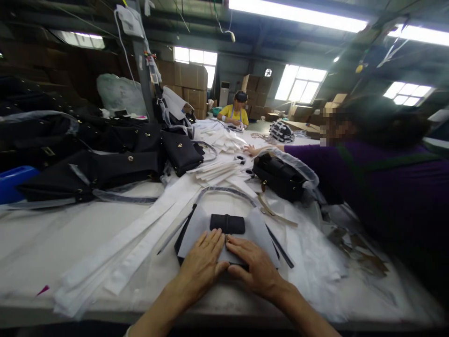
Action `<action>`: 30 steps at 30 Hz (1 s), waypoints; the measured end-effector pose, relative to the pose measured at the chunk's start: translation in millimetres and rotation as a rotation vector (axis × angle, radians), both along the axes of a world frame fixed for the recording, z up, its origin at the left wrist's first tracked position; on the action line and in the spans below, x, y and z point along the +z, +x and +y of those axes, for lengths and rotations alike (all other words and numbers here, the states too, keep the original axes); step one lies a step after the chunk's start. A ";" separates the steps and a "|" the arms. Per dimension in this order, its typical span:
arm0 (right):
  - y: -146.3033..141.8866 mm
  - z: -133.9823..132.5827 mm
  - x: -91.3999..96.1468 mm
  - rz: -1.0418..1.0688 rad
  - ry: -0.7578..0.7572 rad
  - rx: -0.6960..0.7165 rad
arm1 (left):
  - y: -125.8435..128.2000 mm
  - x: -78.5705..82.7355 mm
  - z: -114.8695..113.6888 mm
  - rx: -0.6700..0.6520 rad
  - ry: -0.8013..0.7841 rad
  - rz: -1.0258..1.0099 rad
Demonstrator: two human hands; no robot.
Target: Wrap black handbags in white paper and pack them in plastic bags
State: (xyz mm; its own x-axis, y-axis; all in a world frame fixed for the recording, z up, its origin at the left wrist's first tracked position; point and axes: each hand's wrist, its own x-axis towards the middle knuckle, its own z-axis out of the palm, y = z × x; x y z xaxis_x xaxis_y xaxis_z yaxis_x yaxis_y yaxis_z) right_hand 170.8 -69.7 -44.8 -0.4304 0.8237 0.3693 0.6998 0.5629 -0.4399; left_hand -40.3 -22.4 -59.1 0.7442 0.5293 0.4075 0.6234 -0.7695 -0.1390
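A black handbag lies in front of me with pale grey wrapping sheet (196,234) over it. Its black flap (227,224) shows at the middle, and a small gold-coloured clasp sits just below. My left hand (203,255) rests flat on the sheet, fingers stretched out, left of the clasp. My right hand (254,262) lies on the bag's right half with its fingertips beside the clasp. The thumbs nearly meet at the bag's near edge. A handle (224,189) in clear plastic arches beyond the bag. Strap ends stick out on both sides.
Black bags (122,173) are heaped on the left near a blue bin (17,182). White strips (140,234) run across the table. Another black bag (278,175) stands at right, where a co-worker in a purple sleeve (308,157) reaches across. Someone in yellow (233,113) sits at the far end.
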 end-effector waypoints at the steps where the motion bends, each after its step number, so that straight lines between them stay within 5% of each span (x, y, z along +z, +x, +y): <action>1: 0.2 0.2 -2.3 0.029 -0.012 -0.016 | -2.1 -6.5 0.3 0.007 0.008 -0.007; 7: -3.4 -2.3 -6.6 0.047 0.068 -0.034 | -9.8 -8.0 -1.9 -0.022 0.013 -0.049; 11: -5.1 -4.0 -3.3 0.043 0.088 -0.039 | -25.2 -1.1 9.2 0.132 0.005 -0.057; 17: -5.4 -4.0 -1.5 0.031 0.076 -0.050 | -47.1 -11.7 18.2 0.260 0.005 -0.095; 21: -5.8 -4.3 -3.4 0.013 0.106 -0.048 | -35.3 8.0 8.8 0.329 0.027 -0.063; 25: -6.2 -4.4 -0.8 0.027 0.113 -0.032 | -11.2 26.7 -8.5 0.129 0.074 -0.063; 27: -6.2 -3.9 2.2 0.030 0.079 -0.023 | -3.7 19.8 -16.5 -0.036 0.107 -0.074; 30: -5.7 -2.7 7.0 0.019 0.007 -0.022 | -2.9 -1.9 -22.2 -0.084 0.190 -0.134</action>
